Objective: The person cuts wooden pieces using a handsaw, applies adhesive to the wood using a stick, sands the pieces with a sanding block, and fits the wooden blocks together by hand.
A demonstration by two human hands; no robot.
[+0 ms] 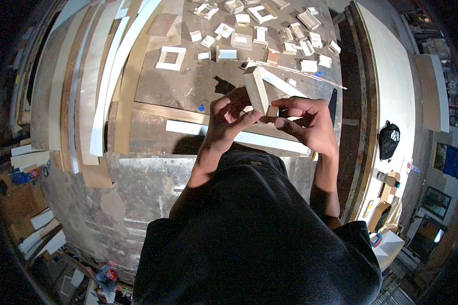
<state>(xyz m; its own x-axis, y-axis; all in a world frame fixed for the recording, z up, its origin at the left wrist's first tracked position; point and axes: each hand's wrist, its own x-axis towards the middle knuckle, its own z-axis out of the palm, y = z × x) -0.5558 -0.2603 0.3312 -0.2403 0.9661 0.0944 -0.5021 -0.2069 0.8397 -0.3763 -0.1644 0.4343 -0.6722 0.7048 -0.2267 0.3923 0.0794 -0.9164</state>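
Raised over the near part of the worktable, a pale wooden block leans at a tilt between my hands. My left hand is closed around its lower end, thumb along the near side. A small wooden piece is pinched between the thumb and fingers of my right hand. That piece is right against the block's lower end; whether they are joined I cannot tell. Beneath my hands a long white strip lies along the table's near edge.
Several small wooden frames and blocks are scattered over the far part of the worktable. Long boards and strips lie at the left. On the right stands a pale panel with a black bag on it.
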